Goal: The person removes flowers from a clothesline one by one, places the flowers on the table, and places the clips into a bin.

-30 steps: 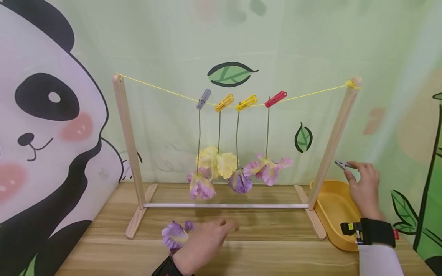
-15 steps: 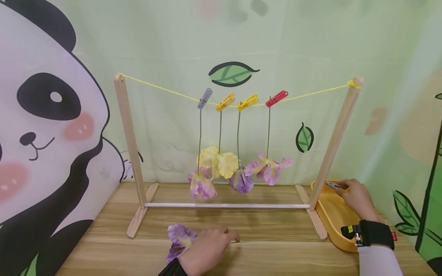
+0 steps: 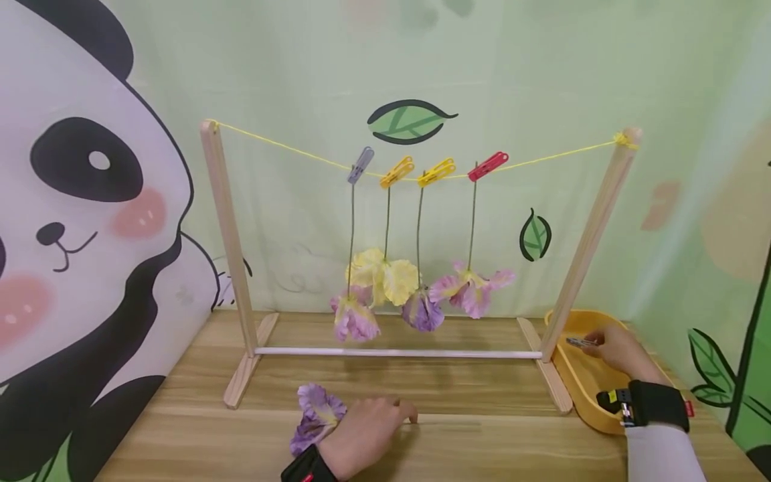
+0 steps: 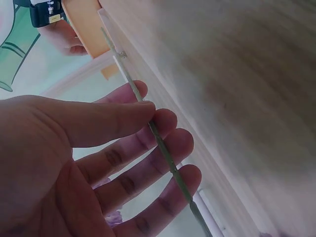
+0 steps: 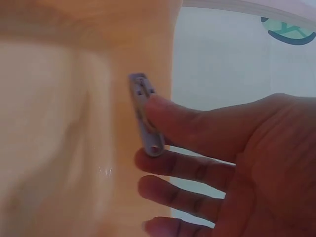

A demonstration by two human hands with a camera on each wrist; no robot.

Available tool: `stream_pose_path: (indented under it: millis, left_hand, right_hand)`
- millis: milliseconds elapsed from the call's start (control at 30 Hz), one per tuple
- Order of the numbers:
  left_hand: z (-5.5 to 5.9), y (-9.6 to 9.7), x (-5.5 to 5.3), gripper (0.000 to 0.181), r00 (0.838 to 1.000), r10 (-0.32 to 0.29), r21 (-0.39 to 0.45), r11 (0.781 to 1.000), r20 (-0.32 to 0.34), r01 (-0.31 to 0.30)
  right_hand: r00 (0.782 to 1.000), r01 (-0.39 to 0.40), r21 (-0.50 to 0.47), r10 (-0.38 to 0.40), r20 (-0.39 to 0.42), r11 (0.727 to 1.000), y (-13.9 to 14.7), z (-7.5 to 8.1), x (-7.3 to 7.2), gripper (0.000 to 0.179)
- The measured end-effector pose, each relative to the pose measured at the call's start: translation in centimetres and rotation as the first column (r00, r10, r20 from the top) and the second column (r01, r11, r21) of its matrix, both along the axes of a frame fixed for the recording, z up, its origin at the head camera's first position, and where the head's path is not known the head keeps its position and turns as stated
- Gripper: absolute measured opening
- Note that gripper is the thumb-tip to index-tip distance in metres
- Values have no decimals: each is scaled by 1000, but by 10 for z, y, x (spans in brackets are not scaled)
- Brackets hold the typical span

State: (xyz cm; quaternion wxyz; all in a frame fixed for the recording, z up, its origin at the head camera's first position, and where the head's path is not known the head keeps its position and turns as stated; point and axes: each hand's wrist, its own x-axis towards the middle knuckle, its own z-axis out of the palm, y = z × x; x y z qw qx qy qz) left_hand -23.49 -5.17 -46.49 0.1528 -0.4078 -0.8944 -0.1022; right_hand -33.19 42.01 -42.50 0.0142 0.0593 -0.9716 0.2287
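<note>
My left hand (image 3: 373, 432) pinches the thin green stem (image 4: 167, 157) of a purple artificial flower (image 3: 316, 416) between thumb and fingers, low over the front of the table. The flower head shows to the left of that hand in the head view. Over the yellow tray (image 3: 581, 395) at the right, my right hand (image 3: 614, 349) holds a grey clothespin (image 5: 144, 116) between thumb and index finger. Several flowers hang head down from a yellow string (image 3: 280, 145), each stem clipped: a grey clothespin (image 3: 361, 165), two yellow ones and a red clothespin (image 3: 488, 166).
The string runs between two wooden posts (image 3: 229, 234) of a stand, joined low down by a white rod (image 3: 397, 353). The right foot (image 3: 545, 365) of the stand is beside the tray. A printed curtain (image 3: 289, 60) with a panda is behind the wooden table (image 3: 199, 428).
My right hand has come down and slightly left with the grey clothespin, from above the tray to low over it. The left hand has shifted slightly right, and the held flower has turned.
</note>
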Motion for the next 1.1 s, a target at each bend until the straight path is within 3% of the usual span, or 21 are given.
stream_pose_path:
  millis: [333, 767, 967, 1100]
  left_hand:
    - [-2, 1, -1, 31, 998, 34, -25, 999, 45, -32]
    - [-7, 0, -1, 25, 999, 37, -67, 997, -11, -37]
    - [-4, 0, -2, 28, 999, 52, -55, 997, 12, -51]
    - [3, 0, -4, 28, 998, 33, 1, 999, 53, -33]
  right_hand:
    - [998, -33, 15, 32, 60, 999, 1, -3, 1, 25]
    - [974, -54, 9, 50, 221, 999, -1, -5, 3, 29]
    - [988, -79, 67, 70, 135, 995, -4, 7, 6, 26]
    - [997, -41, 98, 35, 62, 994, -8, 26, 13, 28]
